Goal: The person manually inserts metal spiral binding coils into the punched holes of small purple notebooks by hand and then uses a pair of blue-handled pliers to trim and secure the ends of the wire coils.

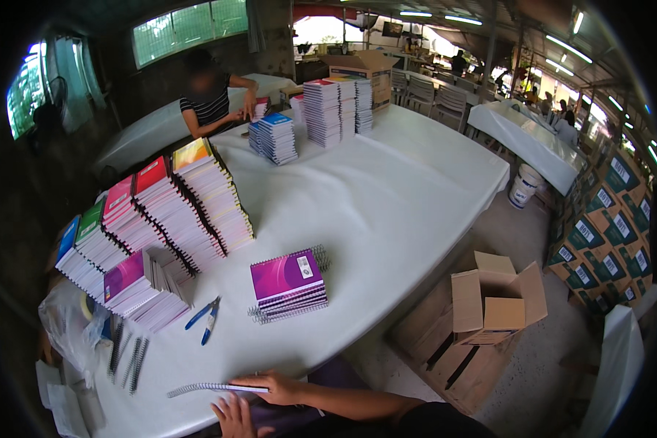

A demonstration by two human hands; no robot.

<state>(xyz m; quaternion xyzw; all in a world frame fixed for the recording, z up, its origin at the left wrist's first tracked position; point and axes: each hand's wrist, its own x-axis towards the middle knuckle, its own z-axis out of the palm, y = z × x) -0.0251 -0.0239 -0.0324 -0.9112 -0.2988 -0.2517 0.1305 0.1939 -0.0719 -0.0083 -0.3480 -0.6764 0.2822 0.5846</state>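
My table carries a white cover. Along its left side, stacks of spiral notebooks lean in a fanned row, with covers in yellow, red, pink, green and blue. More upright stacks stand at the far end, where another person in a striped shirt works. On the floor to my right sits an open carton.

Near the middle lies a short pile of purple-covered notebooks, wire bindings facing me. Left of it lie blue-handled pliers; loose dark coils lie at the left edge.

A spiral wire lies flat at the near edge: long, thin, pale, running left to right. My right hand rests on its right end, fingers curled loosely over it; whether they pinch it, I cannot tell. My left hand lies just below the wire, fingers spread flat, holding nothing.
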